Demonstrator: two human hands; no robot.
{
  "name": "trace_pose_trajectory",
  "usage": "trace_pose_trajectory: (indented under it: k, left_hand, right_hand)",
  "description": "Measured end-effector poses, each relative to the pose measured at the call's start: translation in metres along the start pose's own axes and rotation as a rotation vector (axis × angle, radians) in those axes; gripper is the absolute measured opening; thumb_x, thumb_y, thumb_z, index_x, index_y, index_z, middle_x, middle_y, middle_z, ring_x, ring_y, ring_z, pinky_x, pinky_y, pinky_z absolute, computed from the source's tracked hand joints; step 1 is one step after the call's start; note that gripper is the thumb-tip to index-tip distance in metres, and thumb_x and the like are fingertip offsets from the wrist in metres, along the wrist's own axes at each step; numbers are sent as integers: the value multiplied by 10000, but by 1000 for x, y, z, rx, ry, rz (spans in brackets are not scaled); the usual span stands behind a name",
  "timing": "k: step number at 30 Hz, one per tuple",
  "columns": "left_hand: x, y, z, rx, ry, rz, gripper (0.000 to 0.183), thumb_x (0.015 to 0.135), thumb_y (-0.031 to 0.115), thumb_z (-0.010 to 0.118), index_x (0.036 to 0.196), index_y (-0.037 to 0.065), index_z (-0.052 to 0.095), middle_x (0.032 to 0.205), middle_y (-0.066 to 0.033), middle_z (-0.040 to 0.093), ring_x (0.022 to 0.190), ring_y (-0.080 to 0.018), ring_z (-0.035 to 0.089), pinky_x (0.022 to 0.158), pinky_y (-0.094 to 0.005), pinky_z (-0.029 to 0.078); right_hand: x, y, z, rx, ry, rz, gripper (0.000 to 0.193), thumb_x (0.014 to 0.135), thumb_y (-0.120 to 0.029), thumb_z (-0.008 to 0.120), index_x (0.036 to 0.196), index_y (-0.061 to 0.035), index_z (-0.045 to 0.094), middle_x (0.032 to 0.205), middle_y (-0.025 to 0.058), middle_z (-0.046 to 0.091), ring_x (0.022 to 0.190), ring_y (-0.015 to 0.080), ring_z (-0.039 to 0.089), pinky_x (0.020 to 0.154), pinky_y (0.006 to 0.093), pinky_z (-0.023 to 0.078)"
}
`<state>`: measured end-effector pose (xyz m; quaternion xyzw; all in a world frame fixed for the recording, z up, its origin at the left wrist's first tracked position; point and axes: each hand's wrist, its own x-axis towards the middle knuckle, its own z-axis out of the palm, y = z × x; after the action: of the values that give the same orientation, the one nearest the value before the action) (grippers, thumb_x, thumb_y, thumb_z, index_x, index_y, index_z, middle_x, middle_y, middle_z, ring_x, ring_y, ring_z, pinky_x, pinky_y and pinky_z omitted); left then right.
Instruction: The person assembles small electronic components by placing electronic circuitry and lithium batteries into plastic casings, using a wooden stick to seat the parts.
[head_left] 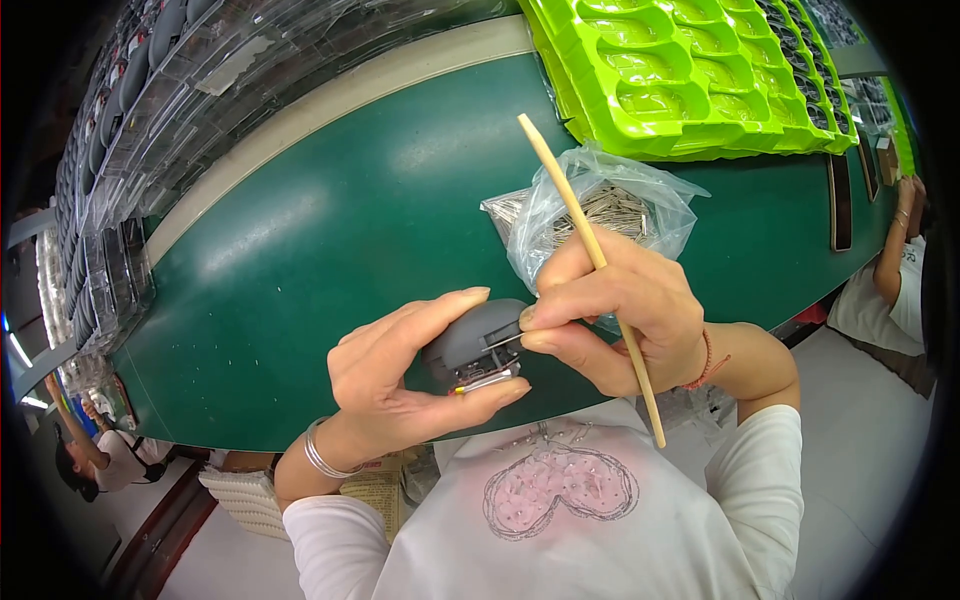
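Note:
My left hand [385,375] is closed around a dark grey, rounded plastic housing [468,335], thumb below and fingers above. Its side toward my right is open and shows small inner parts and a silvery strip [488,380]. At that opening, the thumb and forefinger of my right hand [640,290] pinch what looks like a thin metal pin [507,341]; its far end is hard to make out. A pale wooden stick [560,180] also rests in my right hand, passing slantwise between the fingers.
Just beyond my right hand lies a clear plastic bag [670,215] of thin metal pins [610,212] on the green table [300,240]. Bright green moulded trays [640,105] are stacked at the far right. Clear trays with dark housings [130,80] stand far left. Other people sit at both sides.

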<state>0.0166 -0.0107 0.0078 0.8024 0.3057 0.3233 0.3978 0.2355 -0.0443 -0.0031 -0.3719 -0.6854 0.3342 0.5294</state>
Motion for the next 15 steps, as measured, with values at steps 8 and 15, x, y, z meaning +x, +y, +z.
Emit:
trace_pose_trajectory:
  k: [8, 15]
  left_hand:
    - [0, -1, 1, 48, 11, 18, 608, 641, 220, 935, 1136, -14, 671, 864, -137, 730, 732, -221, 723, 643, -275, 566]
    - [0, 2, 0, 64, 7, 8, 606, 633, 226, 938, 1126, -14, 678, 868, -138, 731, 734, -228, 725, 647, -281, 570]
  right_hand:
    - [-1, 0, 1, -87, 17, -18, 208, 761, -15, 781, 932, -21, 663, 811, 112, 600, 619, 222, 580, 525, 296, 460]
    - [-4, 3, 1, -145, 33, -105, 229, 741, -35, 791, 928, -19, 659, 804, 107, 588, 597, 220, 555, 487, 301, 431]
